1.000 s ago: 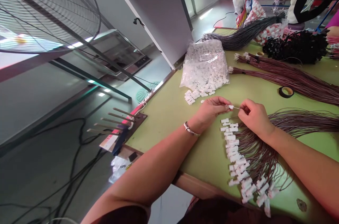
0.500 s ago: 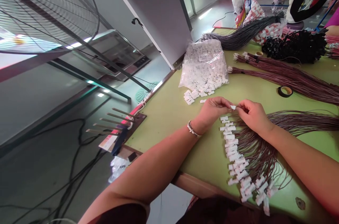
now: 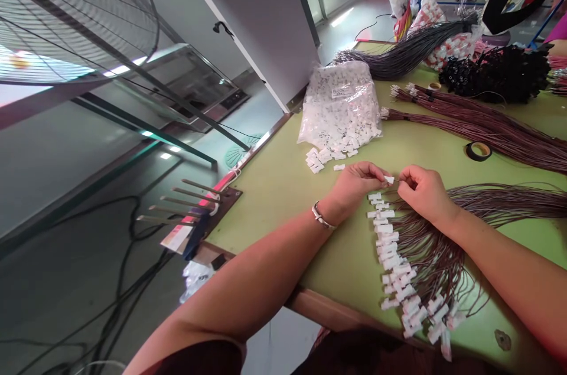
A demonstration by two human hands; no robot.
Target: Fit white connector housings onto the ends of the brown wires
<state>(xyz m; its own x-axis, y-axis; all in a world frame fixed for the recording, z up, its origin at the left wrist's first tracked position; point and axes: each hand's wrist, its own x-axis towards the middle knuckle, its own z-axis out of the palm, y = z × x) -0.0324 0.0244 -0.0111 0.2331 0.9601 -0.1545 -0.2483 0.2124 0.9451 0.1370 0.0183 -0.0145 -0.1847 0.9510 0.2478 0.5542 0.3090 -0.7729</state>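
Between the thumb and fingers of my left hand (image 3: 357, 185) is a small white plastic connector (image 3: 389, 180). My right hand (image 3: 420, 189) faces it from the right, its fingers pinched on a thin brown wire (image 3: 397, 181) that runs to the connector. Whether the wire's tip sits inside the housing is too small to tell. Just below both hands, a column of white connectors (image 3: 388, 248) with brown wires (image 3: 436, 245) attached lies on the green table (image 3: 266, 215). A single loose connector (image 3: 339, 168) rests beside my left hand.
A clear bag of white connectors (image 3: 339, 103) spills at the back. Brown wire bundles (image 3: 469, 121), a black tape roll (image 3: 478, 151), grey wires (image 3: 411, 47) and a black pile (image 3: 496, 74) lie rightward. A pronged rack (image 3: 208, 212) is fixed at the left edge, near a fan (image 3: 88, 15).
My right hand has shifted slightly right, so the gap between its fingertips and the connector is wider, with wire showing there. My left hand keeps its grip. The view has moved slightly.
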